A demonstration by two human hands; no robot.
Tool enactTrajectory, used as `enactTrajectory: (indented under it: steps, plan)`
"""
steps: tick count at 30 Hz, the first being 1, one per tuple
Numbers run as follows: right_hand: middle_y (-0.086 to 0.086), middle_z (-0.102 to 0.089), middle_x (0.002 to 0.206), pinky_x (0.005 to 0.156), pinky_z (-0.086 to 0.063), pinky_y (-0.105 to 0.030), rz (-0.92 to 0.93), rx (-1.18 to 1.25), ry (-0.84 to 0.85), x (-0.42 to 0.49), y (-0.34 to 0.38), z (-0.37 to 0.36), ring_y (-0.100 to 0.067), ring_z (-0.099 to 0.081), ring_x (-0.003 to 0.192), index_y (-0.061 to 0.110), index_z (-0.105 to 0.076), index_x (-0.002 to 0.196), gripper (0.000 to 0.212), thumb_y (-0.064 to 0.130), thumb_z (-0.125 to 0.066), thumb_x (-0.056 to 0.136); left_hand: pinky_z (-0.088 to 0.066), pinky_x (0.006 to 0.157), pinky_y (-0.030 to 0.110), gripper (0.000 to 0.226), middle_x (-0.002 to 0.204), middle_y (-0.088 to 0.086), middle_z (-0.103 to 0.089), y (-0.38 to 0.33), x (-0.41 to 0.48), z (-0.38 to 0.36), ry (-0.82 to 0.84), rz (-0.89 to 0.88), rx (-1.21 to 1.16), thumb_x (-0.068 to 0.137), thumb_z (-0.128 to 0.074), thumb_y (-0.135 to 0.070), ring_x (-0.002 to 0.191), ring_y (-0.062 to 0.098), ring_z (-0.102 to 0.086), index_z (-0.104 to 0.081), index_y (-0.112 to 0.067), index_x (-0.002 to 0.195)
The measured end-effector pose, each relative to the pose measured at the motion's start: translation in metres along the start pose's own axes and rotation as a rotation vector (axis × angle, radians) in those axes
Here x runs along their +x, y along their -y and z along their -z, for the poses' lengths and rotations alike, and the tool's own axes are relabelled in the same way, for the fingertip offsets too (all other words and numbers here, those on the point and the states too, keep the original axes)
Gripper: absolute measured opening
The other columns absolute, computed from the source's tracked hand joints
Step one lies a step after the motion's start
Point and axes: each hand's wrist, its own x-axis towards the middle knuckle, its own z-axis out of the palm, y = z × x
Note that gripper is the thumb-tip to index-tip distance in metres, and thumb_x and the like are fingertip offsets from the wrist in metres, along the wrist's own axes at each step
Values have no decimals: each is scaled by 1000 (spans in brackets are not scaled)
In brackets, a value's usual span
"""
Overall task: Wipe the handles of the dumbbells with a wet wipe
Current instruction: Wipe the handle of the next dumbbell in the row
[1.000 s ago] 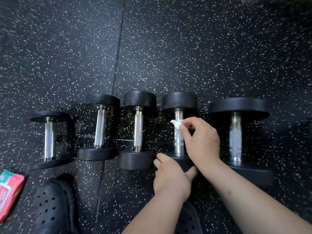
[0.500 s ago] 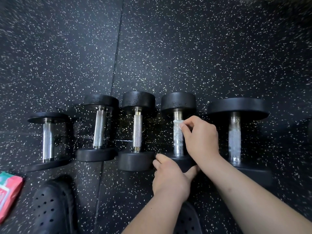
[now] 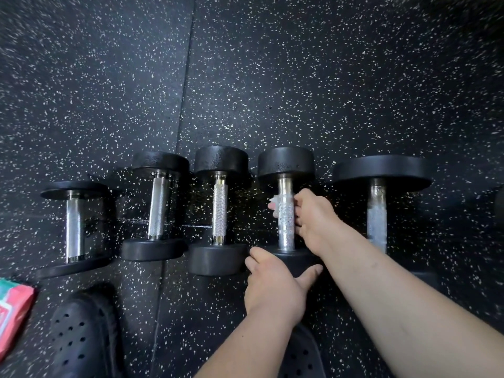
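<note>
Head view: the right hand (image 3: 313,222) curled its grip round the handle (image 3: 285,227) of the fourth dumbbell (image 3: 286,162), the wipe (image 3: 274,201) poking out at 9 o'clock. The left hand (image 3: 272,287) clenched its near end. The wipe could slip loose if the dumbbell rolled.

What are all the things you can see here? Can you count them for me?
dumbbells: five, black ends and silver handles, in a row on the floor
wet wipe: one, white, on the handle of the fourth dumbbell from the left
packet: one, pink and teal, bottom left edge
shoes: two, black with holes, bottom edge, one partly hidden by an arm
floor: black with white speckles
left hand: grips the fourth dumbbell's near end
right hand: holds the wet wipe on the handle
</note>
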Motion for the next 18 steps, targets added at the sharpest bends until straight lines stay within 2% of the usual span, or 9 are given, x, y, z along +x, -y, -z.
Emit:
enactTrajectory:
  steps: [2,5,9,12,14,16,18]
  plan:
    - [-9,-82,90,82,-59,-38,-1,51,-33,1,0,1,-28,-74,90,5,-77,107,46,30,-38,105,-54,93,44,103,133,2,-43,0,0,1,2,0,0,67,-75,-85,117,28,-60,-30,-16,129]
    - [-5,-80,75,71,-57,-35,15,58,-110,4,-4,2,-25,-70,77,7,-72,101,42,34,-40,107,-54,92,44,102,134,2,-43,-1,0,0,1,4,12,67,-75,-85,118,29,-60,-30,-16,128]
    - [-21,-80,94,79,-59,-39,-49,89,-55,9,-3,-3,-32,-73,76,-1,-75,109,58,41,-35,108,-54,93,43,103,133,3,-43,-1,-1,-1,-6,-1,2,68,-76,-84,117,29,-60,-30,-16,130]
    - [-26,-79,95,63,-54,-32,-70,181,-37,13,-4,-8,-30,-65,63,-9,-76,105,61,37,-36,109,-54,92,44,99,132,3,-43,-1,-1,0,-6,-4,9,70,-76,-81,116,29,-61,-30,-16,128]
    - [-19,-79,93,66,-51,-34,-63,184,-124,15,-8,-13,-30,-65,66,-3,-76,102,54,37,-41,106,-54,92,43,97,133,3,-43,-1,0,0,-9,1,17,71,-76,-79,116,29,-61,-29,-16,128]
    - [-11,-69,87,72,-48,-38,-72,136,-269,15,-10,-15,-28,-61,75,7,-70,93,43,40,-45,102,-53,90,43,98,134,3,-43,-1,0,0,-7,6,17,71,-75,-79,116,30,-62,-29,-15,130]
    - [-10,-68,88,76,-50,-39,-61,105,-296,14,-9,-16,-30,-62,78,10,-68,90,43,45,-45,99,-53,90,43,98,133,3,-43,-1,0,0,-4,8,15,71,-76,-79,116,30,-62,-30,-15,130]
